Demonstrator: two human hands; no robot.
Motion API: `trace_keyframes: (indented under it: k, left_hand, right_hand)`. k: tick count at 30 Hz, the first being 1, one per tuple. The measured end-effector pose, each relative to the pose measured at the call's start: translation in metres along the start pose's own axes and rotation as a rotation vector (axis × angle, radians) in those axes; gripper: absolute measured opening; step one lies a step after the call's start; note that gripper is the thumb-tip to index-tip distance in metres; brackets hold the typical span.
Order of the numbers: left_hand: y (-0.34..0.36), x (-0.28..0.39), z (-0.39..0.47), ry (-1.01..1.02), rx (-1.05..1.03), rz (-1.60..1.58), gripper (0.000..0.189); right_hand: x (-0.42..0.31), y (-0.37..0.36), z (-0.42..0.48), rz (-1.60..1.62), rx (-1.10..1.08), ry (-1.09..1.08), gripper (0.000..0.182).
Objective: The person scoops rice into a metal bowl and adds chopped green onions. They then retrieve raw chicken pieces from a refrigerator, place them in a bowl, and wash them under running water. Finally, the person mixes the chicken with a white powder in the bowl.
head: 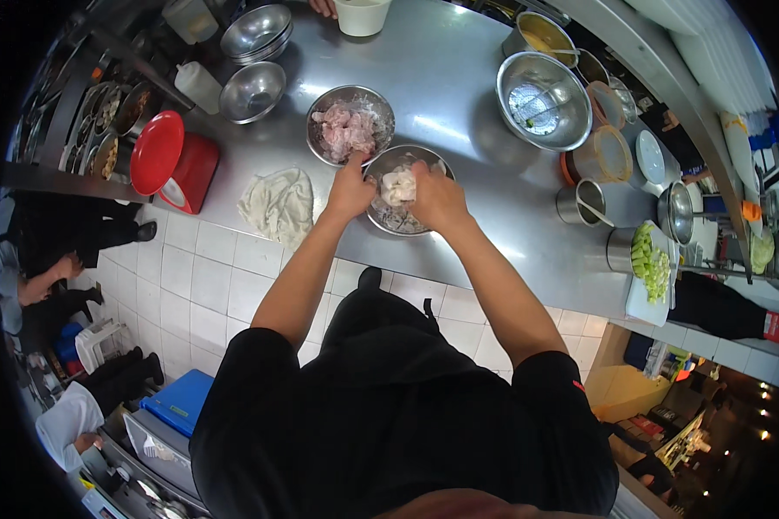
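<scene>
Two round steel bowls stand side by side on the stainless steel worktop. The upper bowl (388, 117) holds pale pink raw meat pieces (344, 130) with white powder on them and on the wall. The nearer bowl (380, 224) holds white flour-like powder and a lump of white-coated pieces (399, 186). My left hand (352, 188) is between the two bowls, its fingers at the upper bowl's near rim; whether they grip the rim or some meat is unclear. Over the nearer bowl, my right hand (436, 198) has its fingers on the coated lump.
A crumpled white cloth (278, 204) and a red scale (198, 172) lie left. Steel bowls (253, 92) stand upper left. To the right are a large bowl (545, 100), a steel pot (579, 202) and chopped green vegetables (650, 259). Another person's hand (324, 8) touches the far side near a white tub (362, 16).
</scene>
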State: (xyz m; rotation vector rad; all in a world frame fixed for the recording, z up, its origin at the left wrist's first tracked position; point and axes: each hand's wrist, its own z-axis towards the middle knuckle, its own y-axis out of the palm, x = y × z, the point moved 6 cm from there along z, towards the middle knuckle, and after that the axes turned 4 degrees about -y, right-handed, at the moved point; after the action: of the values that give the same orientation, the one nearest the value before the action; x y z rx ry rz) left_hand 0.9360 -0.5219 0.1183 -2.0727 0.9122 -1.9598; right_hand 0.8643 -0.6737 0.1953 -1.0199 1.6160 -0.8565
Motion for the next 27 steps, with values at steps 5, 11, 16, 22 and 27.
trace_keyframes:
  k: [5, 11, 16, 22, 27]
  left_hand:
    - [0.014, 0.036, -0.015, 0.049, 0.021, 0.073, 0.040]
    - [0.062, 0.108, -0.063, 0.292, 0.027, 0.013, 0.038]
    - [0.140, 0.182, -0.132, 0.368, -0.107, 0.060, 0.034]
    - [0.255, 0.303, -0.218, 0.511, -0.272, 0.088, 0.031]
    - [0.382, 0.394, -0.288, 0.666, -0.496, 0.063, 0.030]
  right_hand:
    - [0.020, -0.019, -0.026, 0.166, 0.075, -0.216, 0.056]
    - [0.071, -0.045, -0.093, 0.161, 0.145, -0.186, 0.061]
    - [0.131, -0.023, -0.180, 0.222, 0.207, -0.146, 0.039]
    - [0.222, -0.113, -0.339, 0.117, 0.331, 0.125, 0.032]
    - [0.304, -0.173, -0.483, 0.030, 0.401, 0.190, 0.038]
